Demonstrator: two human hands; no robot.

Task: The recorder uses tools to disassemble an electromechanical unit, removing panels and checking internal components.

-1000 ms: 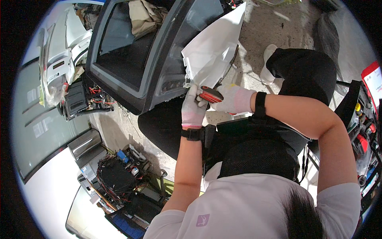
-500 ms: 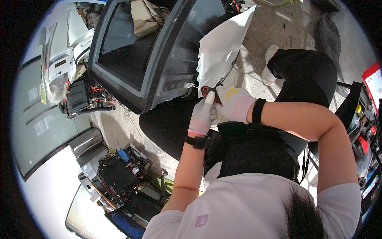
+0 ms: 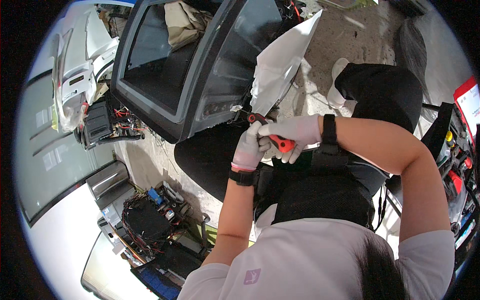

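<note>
Room: bright, cluttered workshop, with a pale concrete floor (image 3: 155, 172); I set my clock on the person's hands, twelve toward the top of the view.
Big dark part: a grey-and-black framed panel (image 3: 202, 92) fills ten o'clock, tilted, a beige cloth (image 3: 184, 25) showing behind its window.
White sheet: a stiff, pointed white piece (image 3: 280, 65) stands between twelve and one, its lower end just beyond the gloves.
Red-and-black tool: the red-and-black hand tool (image 3: 283, 144) sits at the clock's centre, slanting from ten to four; its working tip is too small for me to tell.
Left glove: the left hand (image 3: 247, 150) is nearly closed, fingers curled and pinching the tool near its ringed end.
Right glove: the right hand (image 3: 303, 129) is half closed over the tool from above, fingers bent down, the red end showing between them.
Nine to ten o'clock: white moulded parts (image 3: 77, 85) leaning beside loose wires.
Eight o'clock: a tangle of dark wiring (image 3: 145, 220).
Three o'clock: a red-edged panel (image 3: 467, 102) above assorted tools (image 3: 454, 180).
</note>
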